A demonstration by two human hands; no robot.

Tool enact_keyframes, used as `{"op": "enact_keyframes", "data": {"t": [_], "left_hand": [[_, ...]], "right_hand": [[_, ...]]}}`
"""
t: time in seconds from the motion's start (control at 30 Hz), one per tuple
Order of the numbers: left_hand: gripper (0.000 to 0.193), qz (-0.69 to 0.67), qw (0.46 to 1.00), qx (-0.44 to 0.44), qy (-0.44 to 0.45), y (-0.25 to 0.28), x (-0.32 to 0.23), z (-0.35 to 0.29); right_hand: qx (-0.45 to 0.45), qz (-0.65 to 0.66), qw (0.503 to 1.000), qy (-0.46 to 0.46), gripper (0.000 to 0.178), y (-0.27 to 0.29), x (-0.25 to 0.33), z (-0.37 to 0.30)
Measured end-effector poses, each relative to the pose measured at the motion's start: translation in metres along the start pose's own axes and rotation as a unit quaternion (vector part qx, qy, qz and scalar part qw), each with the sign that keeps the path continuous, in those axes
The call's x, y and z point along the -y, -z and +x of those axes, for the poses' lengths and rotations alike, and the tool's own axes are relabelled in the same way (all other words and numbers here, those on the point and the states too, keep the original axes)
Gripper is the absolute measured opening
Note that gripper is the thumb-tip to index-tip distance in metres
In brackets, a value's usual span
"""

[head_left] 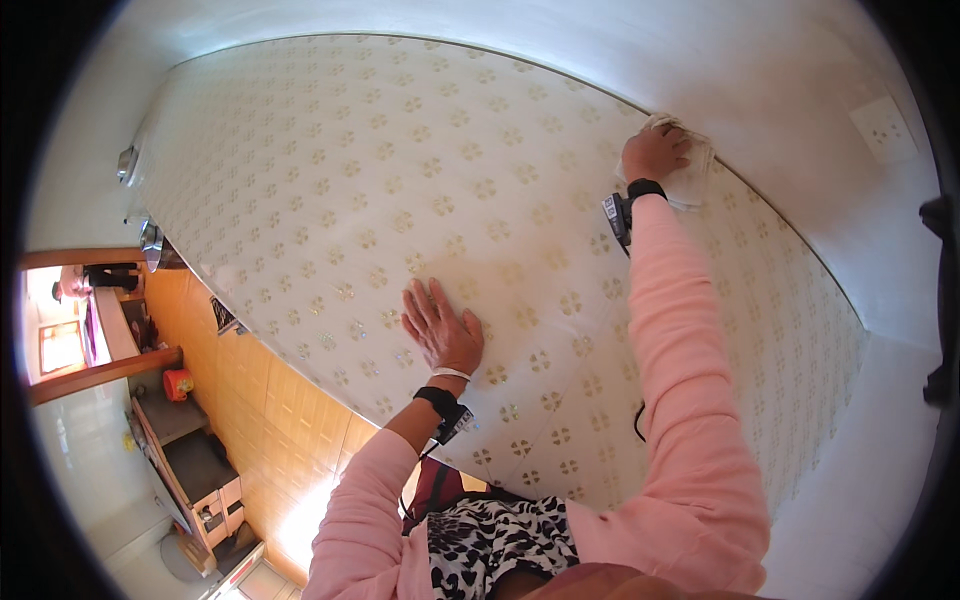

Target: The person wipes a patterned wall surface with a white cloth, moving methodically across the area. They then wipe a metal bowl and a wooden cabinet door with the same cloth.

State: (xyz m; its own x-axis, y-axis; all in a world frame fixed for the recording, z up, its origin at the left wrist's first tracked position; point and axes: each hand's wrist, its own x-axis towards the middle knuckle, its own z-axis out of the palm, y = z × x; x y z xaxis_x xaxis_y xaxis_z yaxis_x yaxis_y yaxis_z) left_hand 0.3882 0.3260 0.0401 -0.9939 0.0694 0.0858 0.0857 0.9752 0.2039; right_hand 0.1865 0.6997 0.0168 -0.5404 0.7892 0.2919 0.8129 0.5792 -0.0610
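Leftward, red container point(178, 385), contents unclear; right fingers point(676, 152) on white cloth point(689, 188).

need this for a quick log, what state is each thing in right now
Patterned covering: spread out, largely smooth
White cloth: crumpled, partly under the right hand
Left hand: open, palm down on the covering
Right hand: on the cloth; how firmly it grips can't be told
Wall socket: nothing plugged in
Left black wristband: fastened
Right black wristband: fastened
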Motion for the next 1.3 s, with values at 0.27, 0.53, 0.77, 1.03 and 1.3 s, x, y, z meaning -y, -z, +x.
{"op": "enact_keyframes", "data": {"t": [0.27,0.53,0.77,1.03,1.3], "left_hand": [[0.078,-0.027,1.000,0.009,-0.003,0.005,0.001,-0.001],[0.078,-0.016,1.000,0.004,0.003,0.003,0.002,0.002],[0.075,0.016,0.999,-0.026,-0.010,-0.005,0.002,-0.002],[0.070,0.040,0.999,-0.019,-0.017,-0.015,0.010,-0.002],[0.065,0.081,0.996,-0.035,-0.033,-0.022,0.022,0.001]], "right_hand": [[0.115,0.134,0.952,0.251,0.045,0.007,0.169,-0.041],[0.091,0.141,0.902,0.397,0.051,0.011,0.207,-0.038],[0.139,0.155,0.890,0.405,0.052,0.015,0.101,-0.029],[0.024,0.138,0.914,0.379,0.046,0.017,-0.131,0.013],[0.027,0.018,0.959,0.283,0.046,0.032,-0.329,0.033]]}}
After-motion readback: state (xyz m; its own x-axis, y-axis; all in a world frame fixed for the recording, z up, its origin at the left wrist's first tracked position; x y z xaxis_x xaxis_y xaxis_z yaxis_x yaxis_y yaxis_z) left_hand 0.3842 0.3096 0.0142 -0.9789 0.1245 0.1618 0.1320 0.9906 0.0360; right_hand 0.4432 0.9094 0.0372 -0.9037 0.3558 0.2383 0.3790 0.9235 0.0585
